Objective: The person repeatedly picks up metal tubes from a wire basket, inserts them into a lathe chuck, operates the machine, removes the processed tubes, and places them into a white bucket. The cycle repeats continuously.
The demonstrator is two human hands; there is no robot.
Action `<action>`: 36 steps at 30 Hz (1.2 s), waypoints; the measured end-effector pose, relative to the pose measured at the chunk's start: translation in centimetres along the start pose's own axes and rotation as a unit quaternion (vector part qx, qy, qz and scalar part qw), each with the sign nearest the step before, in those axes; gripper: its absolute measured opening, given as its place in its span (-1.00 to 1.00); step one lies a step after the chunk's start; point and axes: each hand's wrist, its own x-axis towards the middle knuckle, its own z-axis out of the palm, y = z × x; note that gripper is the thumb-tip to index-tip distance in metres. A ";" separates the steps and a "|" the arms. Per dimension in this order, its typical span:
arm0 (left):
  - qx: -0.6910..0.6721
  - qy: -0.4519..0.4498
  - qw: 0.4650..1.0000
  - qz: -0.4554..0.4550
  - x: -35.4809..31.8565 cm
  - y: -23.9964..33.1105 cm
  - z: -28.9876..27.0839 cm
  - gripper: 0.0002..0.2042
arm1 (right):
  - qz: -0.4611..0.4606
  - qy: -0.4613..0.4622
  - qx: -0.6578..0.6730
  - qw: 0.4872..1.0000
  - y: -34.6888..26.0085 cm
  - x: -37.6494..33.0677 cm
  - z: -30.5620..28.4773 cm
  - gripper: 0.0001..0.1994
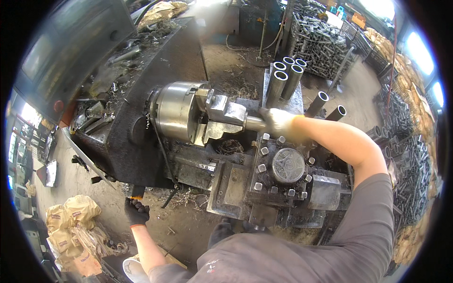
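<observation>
A silver lathe chuck (177, 112) with stepped jaws (221, 109) faces right in the middle. A metal tube (255, 123) sticks out to the right from between the jaws. My right hand (279, 121), in a whitish glove, is wrapped around the tube's outer end; its fingers are partly blurred. Below that hand stands the square tool post (288, 166), with several bolts and a round cap. At lower left my left hand (137, 212), in a black glove, is closed into a fist beneath the machine's front edge. What it grips is hidden; a dark piece shows just above it.
Several steel tubes (277, 87) stand upright on a plate behind the tool post. Large piles of metal parts (318, 45) lie at far right. Brown paper sacks (71, 226) rest on the floor at left. A thin rod (165, 158) hangs before the headstock (141, 94).
</observation>
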 end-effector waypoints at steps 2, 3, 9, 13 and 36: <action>0.025 -0.009 1.000 0.000 0.8 0.5 -1.0 -0.61 | -0.035 -0.067 0.190 0.979 -2.7 1.3 -1.4 -0.19; 0.050 -0.011 0.999 0.015 1.4 0.5 -1.4 -0.62 | -0.005 -0.097 0.210 0.973 -3.4 2.1 -1.8 -0.13; 0.092 -0.046 0.985 0.135 2.6 -1.2 -2.3 -0.65 | -0.004 -0.032 -0.170 0.985 4.7 2.5 1.6 -0.39; 0.499 0.262 0.723 0.400 -4.1 0.4 1.5 -0.49 | -0.004 -0.008 -0.314 0.949 12.6 -2.8 4.6 -0.73; 0.477 -0.468 0.514 0.537 -28.4 2.4 23.8 -0.39 | -0.253 0.386 0.276 0.843 -10.6 -32.9 7.5 -0.74</action>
